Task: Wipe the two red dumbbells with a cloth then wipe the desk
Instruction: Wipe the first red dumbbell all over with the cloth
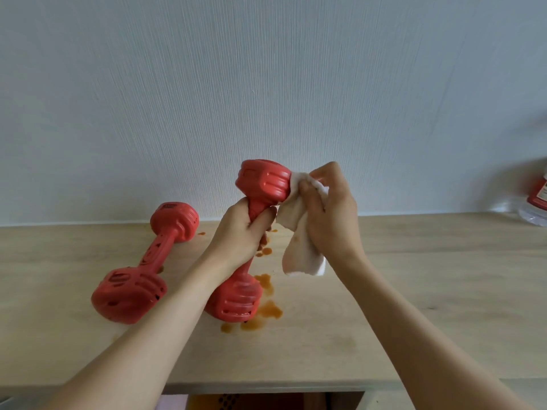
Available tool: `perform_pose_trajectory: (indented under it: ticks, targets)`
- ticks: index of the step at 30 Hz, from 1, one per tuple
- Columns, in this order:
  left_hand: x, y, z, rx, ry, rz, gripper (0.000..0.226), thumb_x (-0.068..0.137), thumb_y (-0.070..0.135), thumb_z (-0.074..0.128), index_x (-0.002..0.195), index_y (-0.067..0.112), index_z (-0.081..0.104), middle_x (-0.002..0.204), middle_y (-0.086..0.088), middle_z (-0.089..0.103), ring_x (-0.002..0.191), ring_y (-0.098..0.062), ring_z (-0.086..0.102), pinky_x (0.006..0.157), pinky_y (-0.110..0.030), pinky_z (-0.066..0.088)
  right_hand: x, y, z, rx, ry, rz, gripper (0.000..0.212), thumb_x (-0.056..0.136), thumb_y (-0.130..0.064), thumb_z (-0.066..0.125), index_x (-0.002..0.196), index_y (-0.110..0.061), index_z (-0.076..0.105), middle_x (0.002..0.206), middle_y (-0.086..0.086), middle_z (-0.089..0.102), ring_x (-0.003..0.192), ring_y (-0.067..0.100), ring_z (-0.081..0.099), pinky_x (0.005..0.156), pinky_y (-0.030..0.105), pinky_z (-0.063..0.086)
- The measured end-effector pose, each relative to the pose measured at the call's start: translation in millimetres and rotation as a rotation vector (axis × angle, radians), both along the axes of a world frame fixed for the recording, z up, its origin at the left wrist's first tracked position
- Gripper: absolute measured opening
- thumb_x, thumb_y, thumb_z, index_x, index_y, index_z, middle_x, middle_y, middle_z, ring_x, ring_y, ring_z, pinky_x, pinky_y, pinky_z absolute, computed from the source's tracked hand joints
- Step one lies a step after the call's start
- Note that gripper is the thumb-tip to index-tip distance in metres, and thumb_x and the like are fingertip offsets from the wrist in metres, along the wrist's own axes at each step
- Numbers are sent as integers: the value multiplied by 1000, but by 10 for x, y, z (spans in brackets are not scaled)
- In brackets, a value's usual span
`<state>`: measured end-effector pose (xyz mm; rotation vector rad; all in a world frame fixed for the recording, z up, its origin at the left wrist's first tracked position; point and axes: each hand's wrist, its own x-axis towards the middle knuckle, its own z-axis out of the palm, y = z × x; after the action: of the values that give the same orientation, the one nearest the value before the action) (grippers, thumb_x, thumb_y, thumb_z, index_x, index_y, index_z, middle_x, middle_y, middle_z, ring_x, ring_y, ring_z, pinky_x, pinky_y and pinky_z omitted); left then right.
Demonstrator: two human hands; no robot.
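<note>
A red dumbbell (pixel 262 182) stands tilted on the wooden desk (pixel 414 291), its lower head resting in orange-brown spill stains (pixel 263 316). My left hand (pixel 242 229) grips its handle. My right hand (pixel 328 208) holds a white cloth (pixel 299 241) and presses it against the right side of the upper head; the cloth's loose end hangs down. The second red dumbbell (pixel 142 267) lies on the desk to the left, dark specks on its near head.
More orange stains (pixel 265 251) dot the desk behind the held dumbbell. A clear bottle with a red label (pixel 537 202) lies at the far right by the pale wall. The desk's front edge runs along the bottom of the view.
</note>
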<state>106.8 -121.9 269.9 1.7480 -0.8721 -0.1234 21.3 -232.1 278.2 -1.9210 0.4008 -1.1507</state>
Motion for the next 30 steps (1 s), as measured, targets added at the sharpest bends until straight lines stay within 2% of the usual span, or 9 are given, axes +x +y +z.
perform_pose_trajectory:
  ticks: [2,7,10,14,18,21,26,28,30]
  targets:
    - [1,-1,4,3,1,0,22,94,15,52,72,13,49,55,-1,52,39,-3,49,44,-18,41,-8,23,7,-2,-2,-15,11,96,-14,49,87,-19,44,100,7,56,78,-2,51,62,5,36]
    - [51,35,8,-10,7,27,26,91,11,51,65,11,49,42,4,51,34,-6,46,42,-18,39,-62,205,81,-224,-58,-36,8,95,-10,48,88,-13,48,94,-1,43,72,-2,47,61,7,37]
    - [25,70,14,-23,21,-32,29,91,8,50,63,8,48,40,3,49,37,-9,45,44,-18,40,-41,131,41,-122,-44,-2,15,95,-8,47,85,-18,44,93,1,49,73,-6,48,61,5,36]
    - [-21,61,18,-37,38,-70,28,91,7,51,63,7,48,42,2,48,39,-11,45,44,-20,41,-13,36,-50,26,12,-12,16,95,-8,46,85,-20,45,93,9,58,74,0,50,60,6,35]
    - [43,57,32,-40,86,-26,26,90,8,50,64,9,49,40,3,49,37,-10,45,43,-20,40,-46,146,29,-129,-39,-11,13,94,-7,50,86,-18,49,92,2,52,74,-4,48,63,5,35]
    - [53,58,32,-42,103,-1,29,89,8,49,60,10,50,39,2,50,35,-10,44,42,-20,39,-66,212,61,-254,-53,-25,8,93,-8,50,88,-12,54,91,-2,47,68,2,45,61,7,35]
    - [39,53,20,-33,76,-53,30,91,11,52,61,7,49,41,2,49,38,-13,45,44,-22,40,-56,89,20,-153,-3,-35,16,92,-3,48,86,-15,55,86,-3,49,71,1,49,60,7,34]
    - [40,49,15,-29,78,-63,30,92,12,52,62,8,49,42,2,49,39,-14,45,44,-22,40,-58,58,3,-140,22,-53,18,91,-2,48,84,-18,54,84,-3,49,71,3,50,60,12,34]
    - [52,52,23,-24,88,-50,30,91,12,52,62,8,49,42,2,49,39,-14,45,45,-22,40,-77,101,21,-199,12,-65,14,91,-6,48,84,-16,54,86,-1,51,70,14,51,62,25,39]
